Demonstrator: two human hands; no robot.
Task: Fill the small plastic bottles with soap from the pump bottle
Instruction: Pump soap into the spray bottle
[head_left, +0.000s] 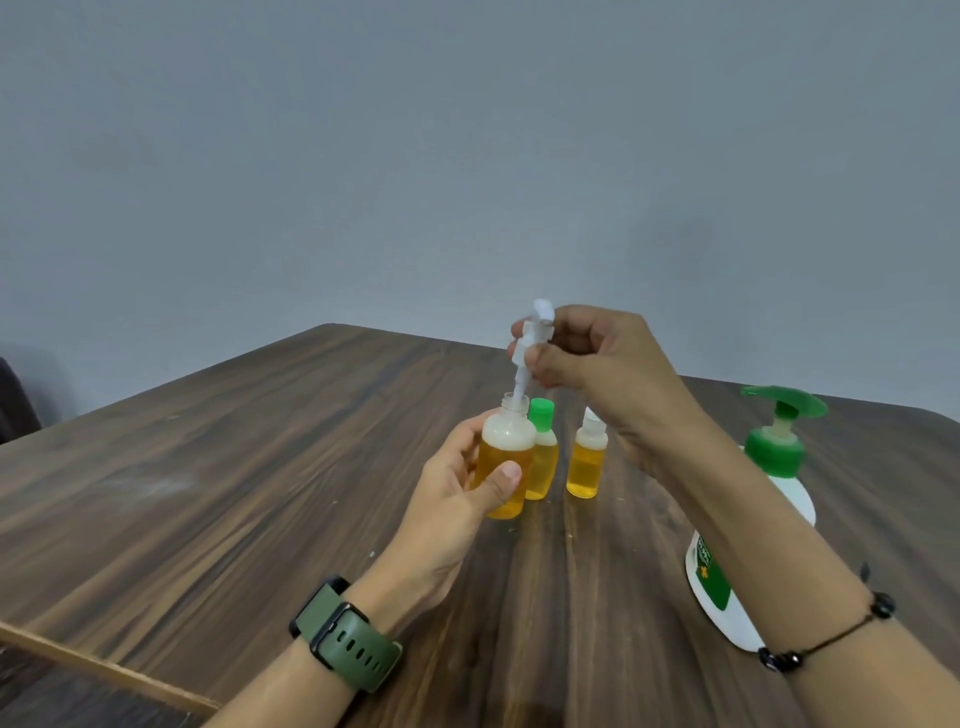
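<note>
My left hand (467, 486) grips a small clear bottle (508, 457) of amber soap with white foam on top, held upright just above the table. My right hand (597, 374) pinches a white spray-pump cap (532, 338) above it, its stem reaching into the bottle's open neck. Behind stand two more small amber-filled bottles: one with a green cap (541, 457), one with a white top (588, 457). The big white pump bottle (748, 525) with a green pump head stands at the right, partly hidden by my right forearm.
The dark wood-grain table (260, 493) spreads wide to the left and front. Its front-left edge (104, 670) runs diagonally at the lower left. A plain grey wall rises behind. A dark object (15, 405) shows at the far left.
</note>
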